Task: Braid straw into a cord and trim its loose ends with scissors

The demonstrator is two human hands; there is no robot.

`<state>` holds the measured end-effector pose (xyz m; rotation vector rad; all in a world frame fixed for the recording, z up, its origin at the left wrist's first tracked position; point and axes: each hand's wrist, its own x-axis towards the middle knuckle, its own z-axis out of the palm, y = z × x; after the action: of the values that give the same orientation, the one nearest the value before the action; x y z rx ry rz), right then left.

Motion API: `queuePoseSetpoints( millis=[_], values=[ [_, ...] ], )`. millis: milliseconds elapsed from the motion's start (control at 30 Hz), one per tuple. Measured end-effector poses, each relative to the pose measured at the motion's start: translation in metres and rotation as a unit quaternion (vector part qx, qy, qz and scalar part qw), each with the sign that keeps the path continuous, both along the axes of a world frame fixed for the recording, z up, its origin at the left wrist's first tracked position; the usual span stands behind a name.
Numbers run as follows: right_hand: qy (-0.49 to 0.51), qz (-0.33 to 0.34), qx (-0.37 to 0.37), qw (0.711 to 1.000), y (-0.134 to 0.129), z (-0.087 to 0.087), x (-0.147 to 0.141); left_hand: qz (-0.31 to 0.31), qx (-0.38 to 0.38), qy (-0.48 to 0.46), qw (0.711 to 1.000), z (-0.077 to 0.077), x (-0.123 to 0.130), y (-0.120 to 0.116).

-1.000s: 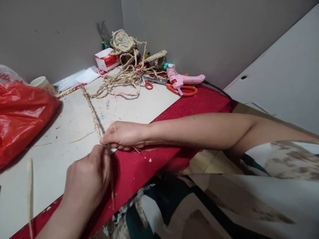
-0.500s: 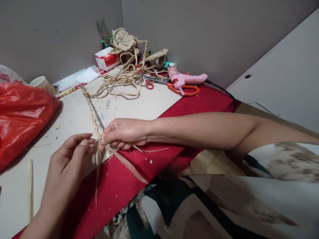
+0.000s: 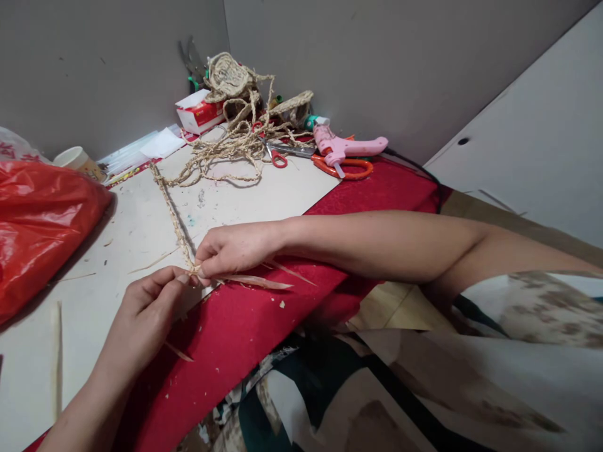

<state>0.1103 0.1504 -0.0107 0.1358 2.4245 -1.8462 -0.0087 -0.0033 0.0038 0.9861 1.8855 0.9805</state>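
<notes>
A braided straw cord (image 3: 172, 213) runs down the pale board from the tangled pile to my fingers. My right hand (image 3: 230, 250) pinches the lower end of the braid, its fingers closed. Close against it on the left, my left hand (image 3: 153, 304) is closed in a pinch on a straw strand at the same end. A loose flat strand (image 3: 259, 282) sticks out to the right from under my right hand, and another tip (image 3: 179, 351) shows below my left hand. The fingertips partly hide the crossing of the strands.
Behind lie a pile of braided cord (image 3: 230, 147), small red scissors (image 3: 279, 159), orange-handled scissors (image 3: 358, 168), a pink glue gun (image 3: 348, 145) and a red-white box (image 3: 201, 114). A red bag (image 3: 47, 220) and paper cup (image 3: 78, 161) are left. Red cloth (image 3: 235, 333) covers the near edge.
My left hand has moved right and closed on a strand beside my right hand. The long strand at right has swung up, and the one hanging down has shifted behind my left hand.
</notes>
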Motion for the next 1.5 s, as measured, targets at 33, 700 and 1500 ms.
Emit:
queuePoseSetpoints(
  millis=[33, 700, 1500],
  values=[
    [0.005, 0.0, 0.03, 1.0, 0.0, 0.002, 0.0, 0.004, -0.002, -0.008, 1.0, 0.0, 0.001, 0.001],
    [-0.023, -0.012, 0.003, 1.0, -0.03, 0.009, 0.02, 0.079, 0.029, -0.145, 0.986, -0.011, 0.011, 0.003],
    [0.06, 0.033, 0.062, 0.996, -0.032, 0.074, -0.001, 0.051, 0.131, -0.037, 0.989, -0.028, 0.014, 0.008]
  ],
)
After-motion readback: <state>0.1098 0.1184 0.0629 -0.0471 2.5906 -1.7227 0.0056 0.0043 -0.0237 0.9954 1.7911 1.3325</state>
